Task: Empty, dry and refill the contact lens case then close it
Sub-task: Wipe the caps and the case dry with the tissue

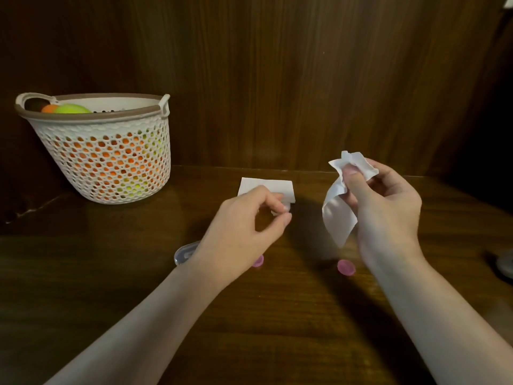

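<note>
My left hand hovers over the wooden table, its thumb and fingers pinching a small pale piece, apparently the contact lens case, which they mostly hide. My right hand is raised to the right and grips a crumpled white tissue that hangs down from the fingers. Two pink caps lie on the table: one peeks out beside my left wrist, the other sits below the hanging tissue. A folded white tissue lies flat just behind my left hand.
A white perforated basket with a brown rim holds orange and green balls at the back left. A clear plastic object lies partly under my left wrist. A grey round item shows at the right edge. A wooden wall closes the back.
</note>
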The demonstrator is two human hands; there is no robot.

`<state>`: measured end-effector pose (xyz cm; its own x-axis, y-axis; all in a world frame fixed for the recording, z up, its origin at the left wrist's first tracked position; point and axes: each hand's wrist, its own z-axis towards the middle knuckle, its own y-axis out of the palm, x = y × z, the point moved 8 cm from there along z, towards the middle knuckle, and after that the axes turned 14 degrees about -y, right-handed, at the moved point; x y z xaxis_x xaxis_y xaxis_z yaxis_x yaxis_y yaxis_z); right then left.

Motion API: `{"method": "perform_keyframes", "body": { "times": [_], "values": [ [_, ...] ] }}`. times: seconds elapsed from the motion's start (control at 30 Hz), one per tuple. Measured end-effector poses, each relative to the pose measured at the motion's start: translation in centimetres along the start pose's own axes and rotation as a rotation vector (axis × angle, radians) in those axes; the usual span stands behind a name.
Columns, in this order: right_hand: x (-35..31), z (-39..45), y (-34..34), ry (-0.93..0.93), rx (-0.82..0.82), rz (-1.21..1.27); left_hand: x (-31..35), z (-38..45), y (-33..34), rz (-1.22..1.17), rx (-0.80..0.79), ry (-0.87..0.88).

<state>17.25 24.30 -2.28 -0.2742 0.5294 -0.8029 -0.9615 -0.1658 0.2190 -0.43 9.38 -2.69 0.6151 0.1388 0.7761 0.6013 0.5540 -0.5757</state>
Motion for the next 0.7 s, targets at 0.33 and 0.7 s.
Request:
{"method": "perform_keyframes", "body": {
  "times": [0.33,0.7],
  "values": [
    [1.6,0.6,-0.7,-0.019,-0.006,-0.198,1.8,1.7,5.2,0.447,-0.164,-0.006],
    [3.1,0.6,-0.4,0.017,-0.027,-0.242,0.2,1.4,7.1,0.485,-0.214,-0.093]
  ]
}}
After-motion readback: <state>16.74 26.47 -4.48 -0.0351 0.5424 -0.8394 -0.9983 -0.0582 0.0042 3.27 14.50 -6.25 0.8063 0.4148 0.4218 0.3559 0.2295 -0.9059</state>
